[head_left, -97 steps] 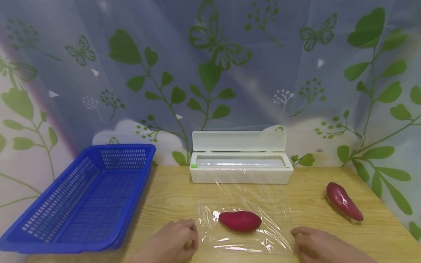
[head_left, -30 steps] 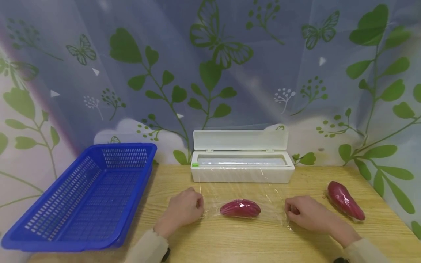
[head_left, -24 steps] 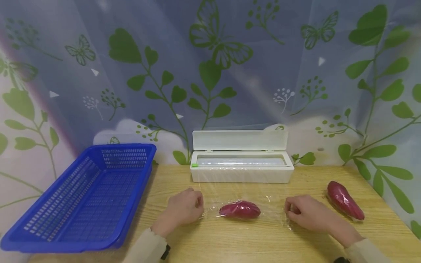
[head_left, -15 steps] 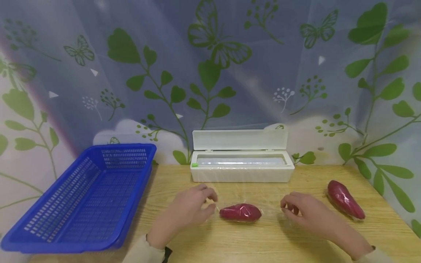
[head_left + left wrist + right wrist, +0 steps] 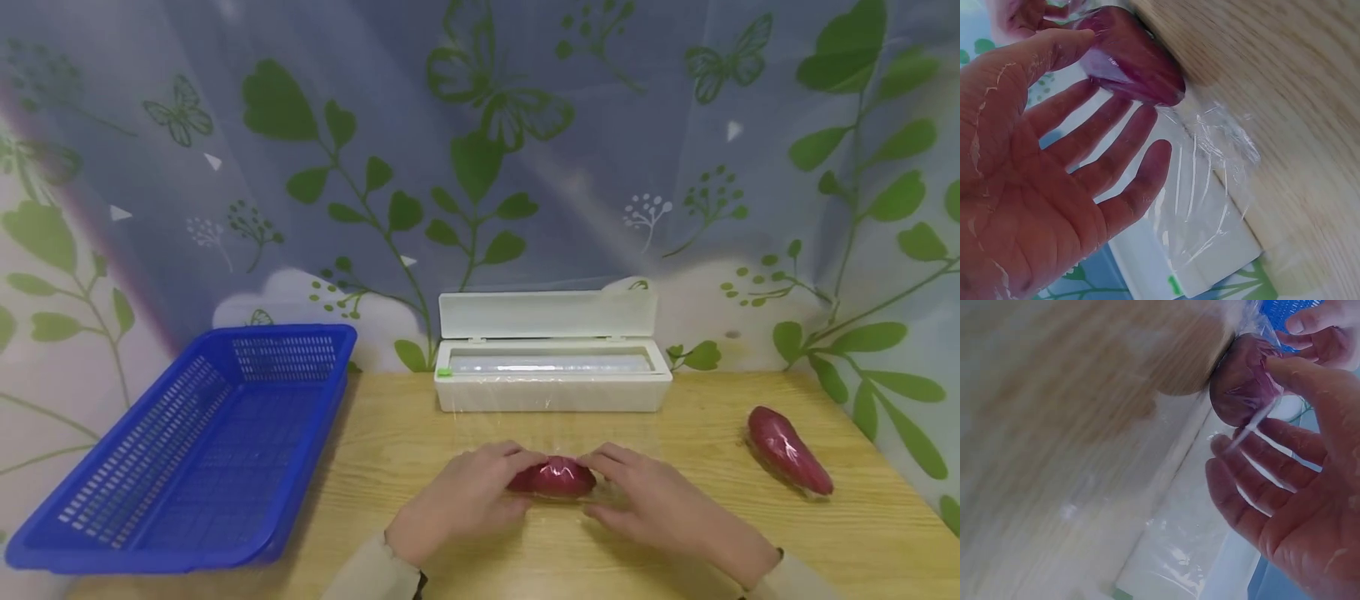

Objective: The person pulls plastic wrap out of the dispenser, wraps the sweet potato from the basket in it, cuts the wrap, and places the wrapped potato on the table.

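Note:
A purple-red sweet potato (image 5: 558, 477) lies on the table, covered by clear plastic wrap (image 5: 1194, 181). My left hand (image 5: 468, 496) holds its left end, thumb on the near side and fingertips on the far side. From the right, my right hand (image 5: 648, 500) grips the other end the same way, with wrap pulled against the potato (image 5: 1244, 381) beneath the thumb. Both ends are partly hidden by the fingers in the head view. The wrap runs back toward a white dispenser box (image 5: 555, 393) with its lid raised and a film roll inside.
A second sweet potato (image 5: 787, 452), wrapped in film, lies at the right on the wooden table (image 5: 390, 433). On the left stands a blue plastic basket (image 5: 225, 467). A patterned curtain (image 5: 585, 208) hangs behind the table.
The near edge of the wrap was lifted and folded over the bare sweet potato. Both hands then let go of the wrap's corners and moved inward to grip the potato's two ends.

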Demonstrator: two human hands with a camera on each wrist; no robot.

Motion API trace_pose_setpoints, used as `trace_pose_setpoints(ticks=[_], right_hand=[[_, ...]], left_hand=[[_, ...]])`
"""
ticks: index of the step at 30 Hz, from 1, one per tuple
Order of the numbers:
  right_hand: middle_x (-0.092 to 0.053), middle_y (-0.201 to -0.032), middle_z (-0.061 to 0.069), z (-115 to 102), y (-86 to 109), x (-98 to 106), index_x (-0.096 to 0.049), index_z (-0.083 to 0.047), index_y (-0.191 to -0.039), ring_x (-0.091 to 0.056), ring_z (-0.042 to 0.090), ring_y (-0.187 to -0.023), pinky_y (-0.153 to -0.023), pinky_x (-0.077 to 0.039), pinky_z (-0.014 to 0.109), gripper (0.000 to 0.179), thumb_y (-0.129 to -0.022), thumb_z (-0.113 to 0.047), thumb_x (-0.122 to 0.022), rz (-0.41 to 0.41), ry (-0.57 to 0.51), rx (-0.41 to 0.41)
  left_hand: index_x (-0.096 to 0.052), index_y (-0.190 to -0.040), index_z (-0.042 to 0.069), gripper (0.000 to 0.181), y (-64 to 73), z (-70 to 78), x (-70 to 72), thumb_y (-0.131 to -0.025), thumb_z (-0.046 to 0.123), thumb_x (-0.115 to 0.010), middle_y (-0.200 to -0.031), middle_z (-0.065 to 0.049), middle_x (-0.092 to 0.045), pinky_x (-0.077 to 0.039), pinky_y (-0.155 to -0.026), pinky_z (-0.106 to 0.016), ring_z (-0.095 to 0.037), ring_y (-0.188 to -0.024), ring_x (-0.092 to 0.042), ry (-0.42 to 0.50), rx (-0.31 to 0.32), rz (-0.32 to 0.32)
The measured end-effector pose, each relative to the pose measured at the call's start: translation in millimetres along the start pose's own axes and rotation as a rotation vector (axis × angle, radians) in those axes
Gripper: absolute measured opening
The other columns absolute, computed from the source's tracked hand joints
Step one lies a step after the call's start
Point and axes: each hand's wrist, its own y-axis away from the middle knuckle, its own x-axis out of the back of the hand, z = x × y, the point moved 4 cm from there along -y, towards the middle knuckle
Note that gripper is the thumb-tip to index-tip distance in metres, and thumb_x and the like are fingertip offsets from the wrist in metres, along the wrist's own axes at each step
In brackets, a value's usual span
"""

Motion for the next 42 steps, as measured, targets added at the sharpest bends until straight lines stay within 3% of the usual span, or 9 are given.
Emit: trace_pose_setpoints(ticks=[7, 12, 15, 17, 23, 26, 30, 36, 42], right_hand=[[-0.07, -0.111, 0.001, 7, -18.8, -4, -0.066, -0.009, -0.127, -0.07, 0.015, -0.095, -0.079, -0.061, 0.033, 0.045, -0.089, -0.031, -0.078, -0.012, 0.019, -0.015], [-0.07, -0.103, 0.003, 15, -31.9, -7, -0.068, -0.004, -0.121, -0.064, 0.01, -0.085, -0.071, -0.057, 0.028, 0.043, -0.091, -0.033, -0.075, -0.03, -0.038, -0.021], [-0.068, -0.1, 0.003, 21, -38.2, -7, -0.067, -0.002, -0.121, -0.058, 0.007, -0.081, -0.067, -0.052, 0.026, 0.043, -0.096, -0.036, -0.069, -0.06, -0.097, -0.032], [-0.066, -0.095, 0.0, 25, -41.7, -7, -0.068, -0.003, -0.118, -0.054, 0.006, -0.078, -0.065, -0.049, 0.024, 0.04, -0.099, -0.039, -0.064, -0.073, -0.122, -0.049], [-0.056, -0.078, -0.007, 34, -47.7, -8, -0.069, -0.014, -0.094, -0.048, 0.006, -0.069, -0.061, -0.043, 0.024, 0.031, -0.103, -0.041, -0.058, -0.074, -0.129, -0.097], [-0.06, -0.079, -0.006, 37, -47.8, -6, -0.072, -0.012, -0.104, -0.051, 0.007, -0.069, -0.059, -0.045, 0.024, 0.034, -0.101, -0.044, -0.061, -0.055, -0.121, -0.131], [-0.072, -0.102, 0.001, 36, -47.3, -2, -0.068, -0.01, -0.125, -0.066, 0.014, -0.087, -0.074, -0.057, 0.034, 0.044, -0.095, -0.041, -0.071, 0.031, -0.083, -0.121], [-0.073, -0.108, -0.001, 30, -49.0, 0, -0.071, -0.014, -0.122, -0.07, 0.017, -0.098, -0.085, -0.06, 0.038, 0.038, -0.088, -0.031, -0.079, 0.082, -0.036, -0.006], [-0.074, -0.105, 0.0, 33, -52.5, -2, -0.071, -0.011, -0.121, -0.068, 0.012, -0.091, -0.079, -0.059, 0.032, 0.036, -0.09, -0.028, -0.078, 0.07, -0.036, -0.025]], left_hand=[[-0.062, -0.14, 0.02, 0.048, -16.5, -13.0, -4.0, -0.093, 0.028, -0.072, -0.12, -0.001, -0.072, -0.057, -0.085, -0.027, -0.01, -0.101, -0.067, 0.021, 0.065, -0.04], [-0.056, -0.143, 0.013, 0.049, -25.5, -25.0, -6.8, -0.099, 0.033, -0.065, -0.12, -0.004, -0.074, -0.057, -0.089, -0.029, -0.012, -0.102, -0.069, 0.135, 0.123, -0.097], [-0.054, -0.139, 0.012, 0.043, -28.5, -30.7, -7.8, -0.102, 0.034, -0.06, -0.108, -0.002, -0.073, -0.057, -0.081, -0.027, -0.01, -0.09, -0.068, 0.194, 0.156, -0.104], [-0.054, -0.135, 0.014, 0.036, -31.0, -33.0, -8.1, -0.104, 0.033, -0.057, -0.1, 0.0, -0.072, -0.056, -0.076, -0.027, -0.008, -0.083, -0.065, 0.191, 0.158, -0.091], [-0.063, -0.13, 0.017, 0.033, -39.4, -37.1, -8.2, -0.106, 0.037, -0.053, -0.111, -0.002, -0.071, -0.058, -0.083, -0.036, -0.014, -0.097, -0.066, 0.029, 0.157, -0.005], [-0.064, -0.133, 0.017, 0.036, -41.2, -36.3, -6.2, -0.104, 0.038, -0.057, -0.118, -0.004, -0.07, -0.059, -0.083, -0.037, -0.017, -0.103, -0.067, -0.032, 0.157, 0.036], [-0.063, -0.131, 0.018, 0.032, -42.8, -30.9, -0.7, -0.102, 0.032, -0.062, -0.121, -0.004, -0.071, -0.059, -0.084, -0.035, -0.018, -0.106, -0.069, -0.022, 0.121, 0.096], [-0.068, -0.123, 0.018, 0.025, -44.6, -28.3, 0.8, -0.099, 0.026, -0.067, -0.116, -0.001, -0.073, -0.058, -0.086, -0.031, -0.015, -0.102, -0.069, 0.019, 0.086, 0.109], [-0.065, -0.129, 0.017, 0.035, -45.9, -29.3, -2.0, -0.097, 0.029, -0.071, -0.124, -0.002, -0.071, -0.057, -0.096, -0.034, -0.016, -0.111, -0.068, 0.034, 0.091, 0.088]])
